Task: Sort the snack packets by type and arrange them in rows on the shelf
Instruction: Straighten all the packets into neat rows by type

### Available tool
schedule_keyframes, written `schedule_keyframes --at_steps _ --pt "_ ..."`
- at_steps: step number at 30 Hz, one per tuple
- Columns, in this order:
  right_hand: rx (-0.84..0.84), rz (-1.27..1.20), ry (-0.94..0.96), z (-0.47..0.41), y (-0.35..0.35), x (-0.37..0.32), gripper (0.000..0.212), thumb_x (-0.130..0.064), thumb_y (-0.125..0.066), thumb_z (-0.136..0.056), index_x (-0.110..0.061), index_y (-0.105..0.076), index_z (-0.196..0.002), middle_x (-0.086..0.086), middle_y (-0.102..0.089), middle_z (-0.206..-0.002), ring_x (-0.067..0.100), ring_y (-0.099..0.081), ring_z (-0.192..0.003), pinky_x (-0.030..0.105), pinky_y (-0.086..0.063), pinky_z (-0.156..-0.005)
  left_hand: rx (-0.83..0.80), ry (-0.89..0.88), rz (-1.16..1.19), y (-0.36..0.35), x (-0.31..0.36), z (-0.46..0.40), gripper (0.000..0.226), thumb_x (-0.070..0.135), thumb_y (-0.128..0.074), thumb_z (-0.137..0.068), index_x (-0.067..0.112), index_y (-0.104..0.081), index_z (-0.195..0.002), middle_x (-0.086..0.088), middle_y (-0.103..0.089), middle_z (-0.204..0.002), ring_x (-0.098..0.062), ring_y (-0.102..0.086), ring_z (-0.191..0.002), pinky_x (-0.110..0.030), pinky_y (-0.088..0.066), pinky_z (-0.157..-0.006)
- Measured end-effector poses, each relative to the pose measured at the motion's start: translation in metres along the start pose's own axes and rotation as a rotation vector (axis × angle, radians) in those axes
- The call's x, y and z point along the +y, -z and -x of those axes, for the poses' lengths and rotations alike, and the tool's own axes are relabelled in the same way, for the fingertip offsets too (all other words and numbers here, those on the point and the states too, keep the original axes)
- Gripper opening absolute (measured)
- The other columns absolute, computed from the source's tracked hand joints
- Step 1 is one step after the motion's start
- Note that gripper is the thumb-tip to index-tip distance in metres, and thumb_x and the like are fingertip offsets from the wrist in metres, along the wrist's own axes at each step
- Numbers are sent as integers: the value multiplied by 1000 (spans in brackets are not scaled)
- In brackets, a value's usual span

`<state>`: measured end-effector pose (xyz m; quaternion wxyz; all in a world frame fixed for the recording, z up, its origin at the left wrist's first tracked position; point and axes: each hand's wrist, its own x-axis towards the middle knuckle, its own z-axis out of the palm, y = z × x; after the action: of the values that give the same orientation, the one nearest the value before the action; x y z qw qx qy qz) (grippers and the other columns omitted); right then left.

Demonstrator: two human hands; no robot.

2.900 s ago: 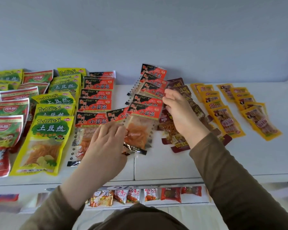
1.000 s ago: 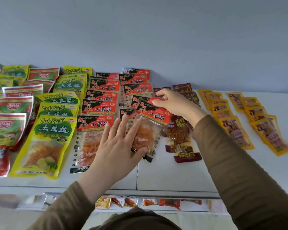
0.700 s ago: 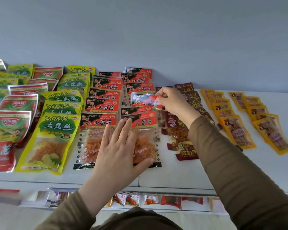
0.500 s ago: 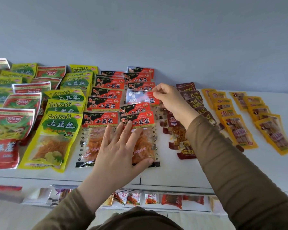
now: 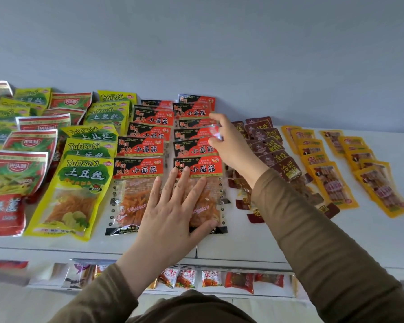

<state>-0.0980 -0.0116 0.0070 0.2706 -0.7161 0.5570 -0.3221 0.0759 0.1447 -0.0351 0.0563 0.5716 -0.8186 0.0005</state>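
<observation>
A: Head view first. What is the left hand (image 5: 173,213) doing?

B: It lies flat, fingers straight and spread, pressing on the front red-and-black gluten-strip packet (image 5: 200,183) in the right-hand row of that kind, near the front edge of the white shelf (image 5: 254,241).

A: And the right hand (image 5: 229,145)?

B: It reaches further back along that same row. Finger and thumb pinch the right corner of another red-and-black packet (image 5: 196,134), which sits overlapped among its neighbours. The corner is blurred by glare, so I'd say pinched rather than swear to it.

A: How are the rest laid out?

B: In overlapping rows running back toward the grey wall (image 5: 219,43). A second red-and-black row (image 5: 138,164) lies just left of the pressed one. Left of that, yellow-green TuDouSi packets (image 5: 79,178), then red-and-green packets (image 5: 12,178). Right of the arm, dark maroon packets (image 5: 273,145), then two rows of orange-yellow packets (image 5: 331,183).

A: Anything below?

B: A lower shelf with small snack packets (image 5: 210,278).
</observation>
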Motion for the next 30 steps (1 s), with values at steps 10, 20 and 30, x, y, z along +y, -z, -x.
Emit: schedule_keyframes --at_steps 10,20,30 --pt "66 -84 -133 12 -6 1 61 -16 -56 -102 -20 -29 -157 2 -43 -155 13 -54 -124 37 -54 -99 73 40 166 10 11 -16 79 79 -4 -96 37 -15 -162 -8 -5 -172 -22 13 -158 -47 8 -128" --pt "-127 -333 -307 24 -8 -18 60 -31 -51 -104 -25 -26 -159 0 -38 -160 18 -52 -132 43 -49 -106 -52 51 119 10 0 -24 76 64 -16 -96 36 7 -162 -10 6 -172 -25 14 -158 -39 15 -125" --pt "44 -302 -360 -39 12 -16 63 -28 -50 -105 -11 -22 -159 3 -50 -144 18 -57 -120 19 -48 -89 65 113 179 13 11 -49 66 63 -20 -103 38 -6 -162 -11 3 -172 -32 8 -158 -48 7 -127"
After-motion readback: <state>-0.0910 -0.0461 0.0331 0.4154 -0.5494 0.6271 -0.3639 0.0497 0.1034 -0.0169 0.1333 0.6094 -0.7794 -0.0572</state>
